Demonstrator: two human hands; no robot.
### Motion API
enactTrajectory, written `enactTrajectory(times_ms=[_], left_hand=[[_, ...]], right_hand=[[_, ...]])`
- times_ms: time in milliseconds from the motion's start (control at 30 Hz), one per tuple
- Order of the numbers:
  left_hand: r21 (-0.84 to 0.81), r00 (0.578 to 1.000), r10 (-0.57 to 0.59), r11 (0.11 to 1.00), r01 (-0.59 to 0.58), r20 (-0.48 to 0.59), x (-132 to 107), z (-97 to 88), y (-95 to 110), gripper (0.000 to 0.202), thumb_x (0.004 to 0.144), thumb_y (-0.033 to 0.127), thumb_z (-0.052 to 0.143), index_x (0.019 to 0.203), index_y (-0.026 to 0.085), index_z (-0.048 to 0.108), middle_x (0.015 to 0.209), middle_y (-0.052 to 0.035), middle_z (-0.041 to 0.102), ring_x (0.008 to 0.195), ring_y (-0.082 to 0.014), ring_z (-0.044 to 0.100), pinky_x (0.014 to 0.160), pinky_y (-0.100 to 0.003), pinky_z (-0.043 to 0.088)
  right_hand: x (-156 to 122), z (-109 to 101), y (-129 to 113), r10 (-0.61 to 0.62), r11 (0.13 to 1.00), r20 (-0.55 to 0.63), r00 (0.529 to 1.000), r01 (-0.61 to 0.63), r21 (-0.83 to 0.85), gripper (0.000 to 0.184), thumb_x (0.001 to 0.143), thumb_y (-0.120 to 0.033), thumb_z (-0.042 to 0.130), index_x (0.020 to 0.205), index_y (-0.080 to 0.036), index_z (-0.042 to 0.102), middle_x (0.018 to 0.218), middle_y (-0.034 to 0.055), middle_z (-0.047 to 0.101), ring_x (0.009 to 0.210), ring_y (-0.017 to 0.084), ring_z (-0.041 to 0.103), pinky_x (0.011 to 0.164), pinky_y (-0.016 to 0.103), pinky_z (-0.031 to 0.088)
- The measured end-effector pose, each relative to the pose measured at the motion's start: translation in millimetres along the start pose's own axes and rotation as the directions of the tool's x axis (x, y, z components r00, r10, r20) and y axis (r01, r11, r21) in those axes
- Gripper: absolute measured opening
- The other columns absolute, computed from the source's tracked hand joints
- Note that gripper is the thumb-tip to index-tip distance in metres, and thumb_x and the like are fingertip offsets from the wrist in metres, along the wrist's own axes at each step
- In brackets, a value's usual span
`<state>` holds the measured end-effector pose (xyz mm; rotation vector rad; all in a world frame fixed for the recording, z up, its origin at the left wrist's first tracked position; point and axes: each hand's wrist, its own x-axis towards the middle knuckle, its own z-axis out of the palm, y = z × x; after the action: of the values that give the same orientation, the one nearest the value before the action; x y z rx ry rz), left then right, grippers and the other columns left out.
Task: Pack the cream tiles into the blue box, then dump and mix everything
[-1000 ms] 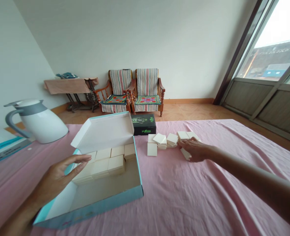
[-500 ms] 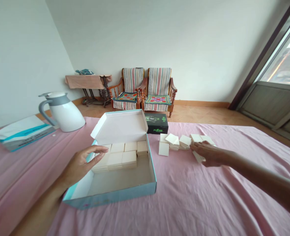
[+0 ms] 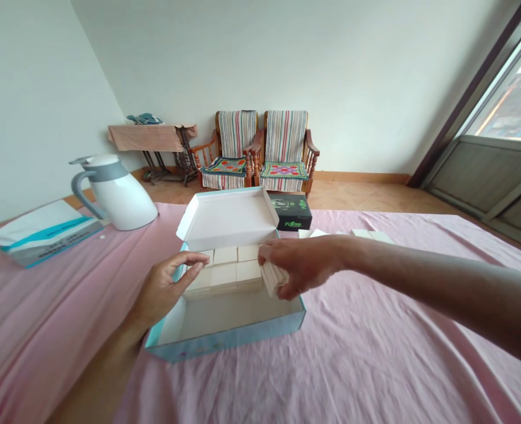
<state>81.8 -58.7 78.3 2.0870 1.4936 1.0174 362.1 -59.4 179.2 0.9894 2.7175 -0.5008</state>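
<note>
A light-blue cardboard box [image 3: 225, 341] stands with its lid [image 3: 231, 218] folded back. Stacks of square cream-white cards [image 3: 223, 274] fill its rear part in rows, and the front part shows bare bottom. My right hand [image 3: 302, 265] grips a small stack of white cards [image 3: 273, 278] over the box's right side, beside the rows. At the left rim, my left hand [image 3: 165, 285] hovers with thumb and fingers apart, holding nothing, near the leftmost stacks. More white cards [image 3: 371, 235] lie on the cloth to the right, partly hidden behind my right forearm.
A black box with green print [image 3: 292, 213] sits behind the lid. To the left are a white-and-grey jug [image 3: 125, 194] and a blue-and-grey carton [image 3: 52, 238]. Pink cloth [image 3: 375, 359] covers the surface in folds. Two wooden chairs [image 3: 284, 153] stand beyond it.
My right hand has moved left from the loose cards to the box, carrying a stack of cards. My left hand stays at the box's left rim, still empty. The view has shifted slightly.
</note>
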Motion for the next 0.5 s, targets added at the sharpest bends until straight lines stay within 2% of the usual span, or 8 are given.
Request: enactTrajectory(times_ms=[167,300,367,500], left_hand=[[-0.071,1.0,0.01,0.997,-0.011,-0.021,-2.2,0.9,-1.2,0.032,0.083,0.045,0.055,0.096,0.019,0.068,0.096,-0.0055,0.072,0.093,-0.0204,0.065,0.091,-0.032,0.047],[-0.103,0.999,0.021,0.994,-0.023,-0.024,-3.3,1.0,-1.4,0.03,0.084,0.043,0.056,0.096,0.019,0.068,0.096,-0.0049,0.071,0.093,-0.0197,0.065,0.092,-0.031,0.047],[-0.108,0.999,0.022,0.994,-0.025,-0.023,-3.5,1.3,-1.3,0.03,0.084,0.043,0.056,0.096,0.019,0.068,0.096,-0.0049,0.071,0.093,-0.0198,0.064,0.092,-0.032,0.047],[-0.119,1.0,0.017,0.993,-0.02,-0.022,-3.9,1.8,-0.4,0.03,0.084,0.043,0.056,0.096,0.019,0.068,0.096,-0.005,0.071,0.093,-0.02,0.065,0.091,-0.032,0.047]], right_hand=[[38.2,14.1,-22.6,0.12,0.987,0.233,0.965,-0.09,-0.134,0.043,0.067,-0.032,0.07,0.099,-0.004,0.065,0.103,0.0146,0.061,0.099,0.024,0.057,0.079,0.028,0.047],[54.4,22.5,-22.7,0.229,0.961,0.307,0.924,-0.165,-0.22,0.039,0.06,-0.031,0.073,0.09,-0.005,0.069,0.094,0.0127,0.064,0.092,0.025,0.06,0.073,0.028,0.048],[61.0,26.6,-21.7,0.249,0.951,0.325,0.912,-0.166,-0.263,0.041,0.06,-0.031,0.073,0.093,-0.006,0.07,0.097,0.0139,0.064,0.094,0.026,0.06,0.076,0.031,0.049],[69.8,36.0,-22.9,0.274,0.93,0.334,0.902,-0.159,-0.332,0.056,0.062,-0.03,0.071,0.112,-0.006,0.064,0.115,0.0187,0.06,0.109,0.034,0.055,0.091,0.047,0.044]])
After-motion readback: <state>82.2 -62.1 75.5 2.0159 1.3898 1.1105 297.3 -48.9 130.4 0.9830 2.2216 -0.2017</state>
